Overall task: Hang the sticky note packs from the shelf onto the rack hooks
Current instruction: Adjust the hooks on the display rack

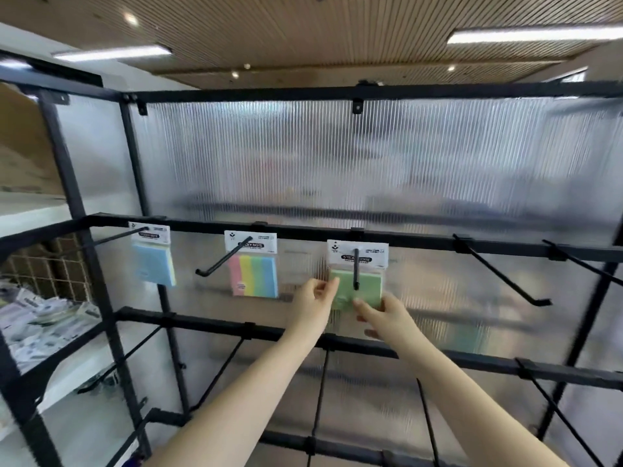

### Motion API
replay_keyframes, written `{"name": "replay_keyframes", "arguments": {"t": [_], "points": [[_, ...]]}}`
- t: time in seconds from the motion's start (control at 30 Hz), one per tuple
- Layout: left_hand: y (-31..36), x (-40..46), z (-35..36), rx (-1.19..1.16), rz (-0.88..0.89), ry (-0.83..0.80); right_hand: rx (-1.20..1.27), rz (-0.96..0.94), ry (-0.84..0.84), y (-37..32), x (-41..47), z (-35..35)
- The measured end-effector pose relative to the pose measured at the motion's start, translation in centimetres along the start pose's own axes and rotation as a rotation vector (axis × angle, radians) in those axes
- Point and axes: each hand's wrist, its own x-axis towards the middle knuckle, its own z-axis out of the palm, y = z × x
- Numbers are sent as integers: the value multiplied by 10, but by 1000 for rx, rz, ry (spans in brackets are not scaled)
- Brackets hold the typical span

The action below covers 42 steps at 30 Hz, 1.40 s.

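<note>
Head view, both hands' fingers pinching green pack [365, 285] on hook [356, 269], label partly hidden, right palm unseen

three sticky note packs hang along the black rack bar [303, 234]: a blue pack [153, 262] at left, a striped pink-yellow-green-blue pack [253, 269] in the middle, and a green pack [360, 283] on the third hook [356, 268], upright, white header card on top.

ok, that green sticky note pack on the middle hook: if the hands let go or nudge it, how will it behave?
The green pack likely swings rather than falls, since the hook runs through its header card. Probably light: each of the hands, left and right, holds it by fingertips. The clear wrapper may feel slippery.
</note>
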Motion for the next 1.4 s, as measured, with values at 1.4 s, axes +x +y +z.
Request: {"name": "replay_keyframes", "arguments": {"t": [1.4], "points": [[-169,-183,-532,376,-401,171,-212,-308,-739,-139,-125,510]]}}
